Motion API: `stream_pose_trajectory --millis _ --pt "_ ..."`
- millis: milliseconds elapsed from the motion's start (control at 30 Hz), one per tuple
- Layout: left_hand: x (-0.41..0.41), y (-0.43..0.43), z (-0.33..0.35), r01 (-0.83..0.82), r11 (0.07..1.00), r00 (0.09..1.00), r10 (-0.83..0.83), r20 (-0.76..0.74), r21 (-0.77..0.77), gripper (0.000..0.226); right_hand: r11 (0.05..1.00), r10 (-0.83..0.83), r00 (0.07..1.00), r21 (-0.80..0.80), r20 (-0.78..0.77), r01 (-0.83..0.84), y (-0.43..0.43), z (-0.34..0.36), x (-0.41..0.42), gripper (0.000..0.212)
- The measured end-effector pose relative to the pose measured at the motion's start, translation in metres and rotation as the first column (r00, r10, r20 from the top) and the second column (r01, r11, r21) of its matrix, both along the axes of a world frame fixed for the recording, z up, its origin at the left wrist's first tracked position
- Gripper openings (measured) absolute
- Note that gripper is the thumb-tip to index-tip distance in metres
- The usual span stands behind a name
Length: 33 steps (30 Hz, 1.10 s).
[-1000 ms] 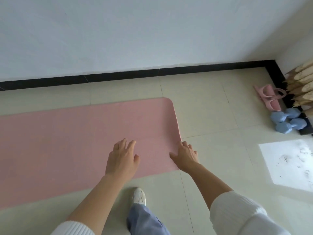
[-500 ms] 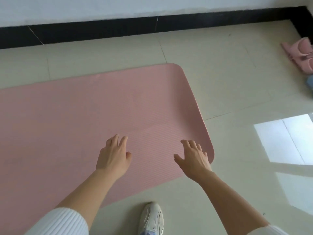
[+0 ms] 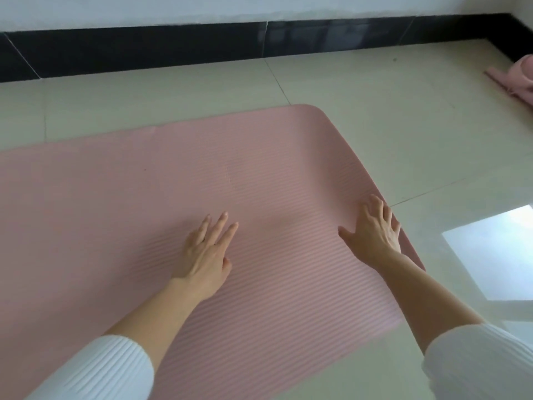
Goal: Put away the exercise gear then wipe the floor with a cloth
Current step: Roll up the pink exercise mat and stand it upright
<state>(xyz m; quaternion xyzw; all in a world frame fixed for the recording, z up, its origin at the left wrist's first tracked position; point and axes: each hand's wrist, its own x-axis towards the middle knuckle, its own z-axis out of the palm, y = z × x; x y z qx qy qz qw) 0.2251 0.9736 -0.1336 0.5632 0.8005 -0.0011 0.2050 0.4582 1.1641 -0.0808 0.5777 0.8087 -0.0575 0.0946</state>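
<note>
A pink mat [image 3: 144, 212] lies unrolled on the tiled floor [image 3: 403, 125], its rounded short end toward the right. The left hand [image 3: 206, 255] is flat, fingers straight, over the mat's middle. The right hand [image 3: 375, 232], fingers spread, grips nothing at the mat's end edge.

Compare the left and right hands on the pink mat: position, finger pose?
1. Position: the left hand sits well inside the pink mat; the right hand is at the mat's end edge, fingertips reaching the border.
2. Fingers: the left hand's lie close together; the right hand's are splayed, thumb stuck out sideways.
Shared: both hands are palm down, open, gripping nothing. Whether they press the mat is unclear.
</note>
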Motion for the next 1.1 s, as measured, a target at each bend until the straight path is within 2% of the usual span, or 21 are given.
stream_pose_trajectory --millis 133,233,367,500,600,700,733,833,967,1067,1100 --pt "-0.004 0.008 0.002 0.000 1.000 0.998 0.002 0.067 -0.026 0.079 0.990 -0.137 0.990 -0.029 -0.022 0.136 0.016 -0.004 0.001 0.084" --pt "-0.002 0.011 0.003 0.060 0.998 0.995 -0.058 0.081 -0.018 0.080 0.975 -0.214 0.977 -0.063 -0.023 0.212 0.024 -0.006 0.005 0.090" --pt "0.006 0.018 0.001 0.099 0.995 0.992 -0.096 0.088 -0.032 0.082 0.960 -0.269 0.962 -0.091 -0.042 0.265 0.026 -0.007 0.003 0.094" --pt "0.007 0.025 0.004 0.097 0.995 0.992 -0.094 0.083 -0.034 0.083 0.942 -0.337 0.941 -0.021 -0.036 0.336 0.034 -0.005 0.009 0.095" --pt "0.003 0.027 0.013 0.084 0.995 0.988 -0.075 0.134 -0.062 0.082 0.897 -0.436 0.896 -0.115 -0.081 0.426 0.042 -0.003 0.013 0.085" --pt "0.004 0.029 0.019 0.081 0.995 0.988 -0.072 0.136 -0.065 0.079 0.938 -0.336 0.920 0.022 -0.203 0.347 0.041 0.007 0.006 0.035" --pt "0.004 0.029 0.018 0.084 0.994 0.988 -0.075 0.133 -0.064 0.079 0.944 -0.302 0.910 0.043 -0.283 0.327 0.040 0.013 0.001 0.029" --pt "0.006 0.031 0.016 0.074 0.995 0.989 -0.065 0.134 -0.063 0.078 0.933 -0.359 0.824 -0.138 -0.439 0.333 0.038 0.033 -0.015 0.045" --pt "0.010 0.033 0.015 0.051 0.998 0.989 -0.045 0.140 -0.043 0.079 0.923 -0.341 0.839 -0.322 -0.425 0.212 0.030 0.049 -0.026 0.029" --pt "0.011 0.039 0.017 -0.026 1.000 0.973 0.029 0.229 -0.018 0.082 0.888 -0.344 0.792 -0.448 -0.504 0.101 0.014 0.038 -0.032 0.037" --pt "0.012 0.042 0.019 -0.054 0.999 0.961 0.053 0.272 -0.004 0.083 0.884 -0.346 0.790 -0.457 -0.506 0.094 0.008 0.031 -0.035 0.048"
